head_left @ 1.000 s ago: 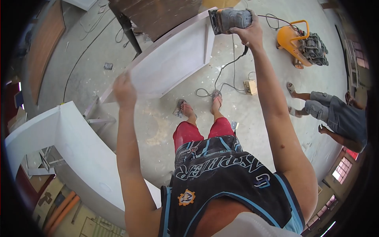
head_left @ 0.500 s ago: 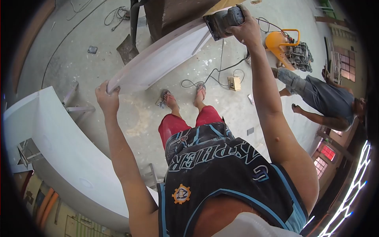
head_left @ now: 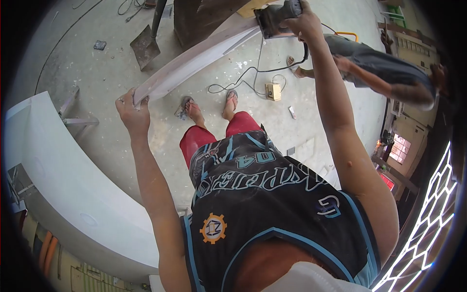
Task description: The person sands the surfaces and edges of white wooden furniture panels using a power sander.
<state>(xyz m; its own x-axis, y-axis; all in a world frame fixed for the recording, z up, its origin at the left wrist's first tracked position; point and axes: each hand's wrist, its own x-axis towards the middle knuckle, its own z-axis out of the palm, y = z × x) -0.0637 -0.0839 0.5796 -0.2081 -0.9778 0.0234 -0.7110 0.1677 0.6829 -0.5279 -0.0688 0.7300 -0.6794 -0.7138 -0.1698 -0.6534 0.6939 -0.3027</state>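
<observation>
My left hand grips the near left end of a long, curved white panel, fingers over its edge. At the panel's far right end, my right hand is wrapped round a dark power sander. The sander's flat base rests against the panel's edge there; its exact contact is partly hidden. From the sander, a black cord runs down to the floor. Behind the panel stands a dark brown object, its lower parts hidden.
Another large curved white piece stands at my left, beside a metal leg. A shovel-like blade is beyond the panel. A small wooden box lies near the cord. A co-worker is at the right.
My view has shifted, so the panel and floor sit higher in the picture. The co-worker has moved closer to my right arm, covering most of the yellow machine. Both my hands keep their holds.
</observation>
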